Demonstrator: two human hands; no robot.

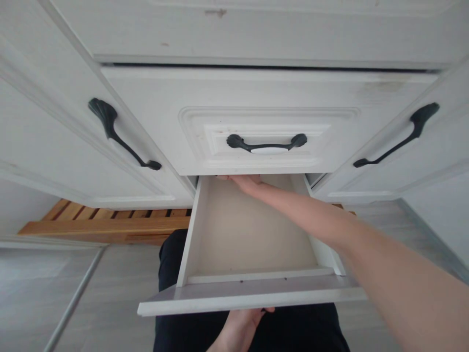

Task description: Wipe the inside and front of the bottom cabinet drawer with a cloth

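Observation:
A white drawer (256, 230) is pulled out toward me, and its light-coloured bottom shows bare. My left hand (240, 325) is at the outer side of the drawer front (252, 298), low in the view. Its fingers are curled under the front's edge around a dark bit of the handle (264, 311); the rest of that handle is hidden. My right arm crosses over the drawer's right side. At the back of the drawer, my right hand (245, 182) reaches in beneath the closed drawer above, whose lower edge hides most of the fingers.
Above is a closed white drawer (205, 93) with a dark handle (269, 144). Cabinet doors with dark handles (124, 137) flank it on both sides. A slatted wooden rack (110, 227) sits low behind. My dark-clothed legs (296, 327) are under the open drawer.

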